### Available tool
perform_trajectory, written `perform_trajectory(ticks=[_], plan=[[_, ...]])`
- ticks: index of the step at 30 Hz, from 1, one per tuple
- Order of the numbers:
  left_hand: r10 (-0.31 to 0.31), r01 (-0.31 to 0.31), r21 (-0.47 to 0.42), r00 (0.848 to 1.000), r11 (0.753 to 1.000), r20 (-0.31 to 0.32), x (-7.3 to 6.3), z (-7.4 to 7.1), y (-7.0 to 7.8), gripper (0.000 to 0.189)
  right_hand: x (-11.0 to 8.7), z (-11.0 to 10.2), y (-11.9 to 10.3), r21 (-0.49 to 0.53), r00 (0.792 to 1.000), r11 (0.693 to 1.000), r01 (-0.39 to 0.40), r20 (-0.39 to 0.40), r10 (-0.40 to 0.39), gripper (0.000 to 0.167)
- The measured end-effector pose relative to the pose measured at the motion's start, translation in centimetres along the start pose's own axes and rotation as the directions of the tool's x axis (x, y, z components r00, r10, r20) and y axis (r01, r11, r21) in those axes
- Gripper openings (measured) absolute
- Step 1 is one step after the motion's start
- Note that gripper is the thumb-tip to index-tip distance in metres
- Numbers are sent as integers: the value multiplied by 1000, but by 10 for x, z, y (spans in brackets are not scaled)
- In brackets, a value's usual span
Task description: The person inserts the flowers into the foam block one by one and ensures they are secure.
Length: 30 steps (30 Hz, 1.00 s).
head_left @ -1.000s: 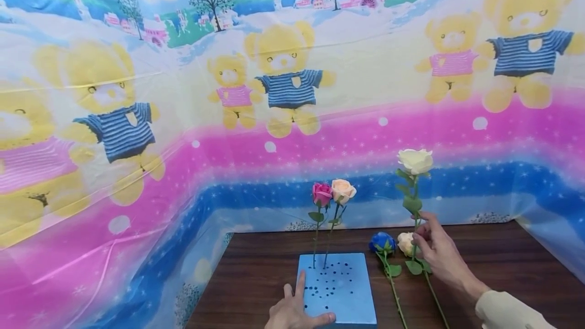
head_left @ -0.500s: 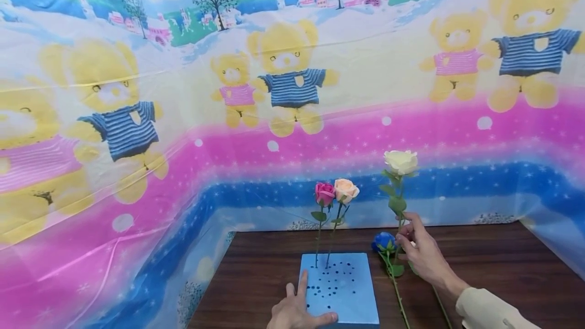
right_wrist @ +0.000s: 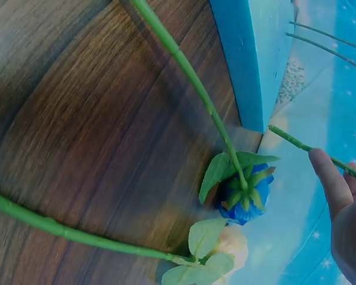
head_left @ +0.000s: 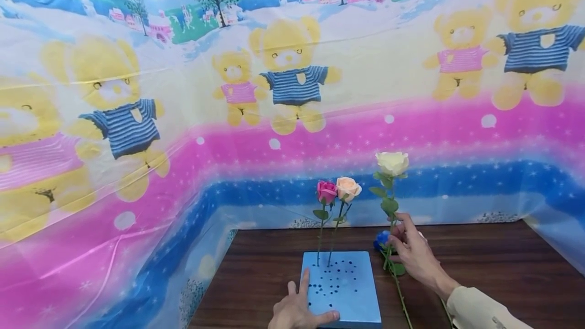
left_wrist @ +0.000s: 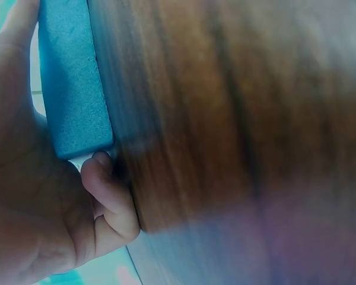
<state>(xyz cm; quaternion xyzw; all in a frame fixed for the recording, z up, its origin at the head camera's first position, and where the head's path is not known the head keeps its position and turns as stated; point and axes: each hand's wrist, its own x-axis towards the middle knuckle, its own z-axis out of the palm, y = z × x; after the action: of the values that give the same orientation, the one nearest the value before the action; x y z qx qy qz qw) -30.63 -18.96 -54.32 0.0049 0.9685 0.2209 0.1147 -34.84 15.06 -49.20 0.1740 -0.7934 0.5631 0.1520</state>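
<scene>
A white rose (head_left: 392, 163) stands upright in my right hand (head_left: 417, 253), which pinches its green stem (right_wrist: 291, 138) between thumb and fingers. In the right wrist view the stem's cut end shows below the fingers, near the blue foam block's corner. My left hand (head_left: 297, 304) rests spread on the near left corner of the pale blue foam block (head_left: 347, 303). Its index finger lies along the left edge and its thumb on the front of the top. A magenta rose (head_left: 326, 192) and a peach rose (head_left: 349, 189) stand in holes at the block's back.
A blue rose (right_wrist: 242, 196) lies on the dark wooden table (head_left: 256, 263) right of the block, partly behind my right hand in the head view. Next to it lies a cream rose (right_wrist: 230, 244). A cloth printed with bears (head_left: 297, 85) hangs behind the table.
My right hand has carried the white rose leftward, toward the block, and it now overlaps the blue rose. My left hand stays on the block's corner.
</scene>
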Motion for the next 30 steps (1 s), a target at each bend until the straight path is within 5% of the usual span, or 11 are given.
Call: perform_trajectory(ticks=[16, 30], plan=[[-10, 10, 8, 1000, 1000, 16, 2, -1, -2, 139, 7, 30, -4, 91, 1000, 996, 10, 20, -12, 42], [3, -3, 17, 1000, 1000, 19, 3, 0, -1, 138, 14, 47, -3, 65, 1000, 998, 7, 16, -8, 41]])
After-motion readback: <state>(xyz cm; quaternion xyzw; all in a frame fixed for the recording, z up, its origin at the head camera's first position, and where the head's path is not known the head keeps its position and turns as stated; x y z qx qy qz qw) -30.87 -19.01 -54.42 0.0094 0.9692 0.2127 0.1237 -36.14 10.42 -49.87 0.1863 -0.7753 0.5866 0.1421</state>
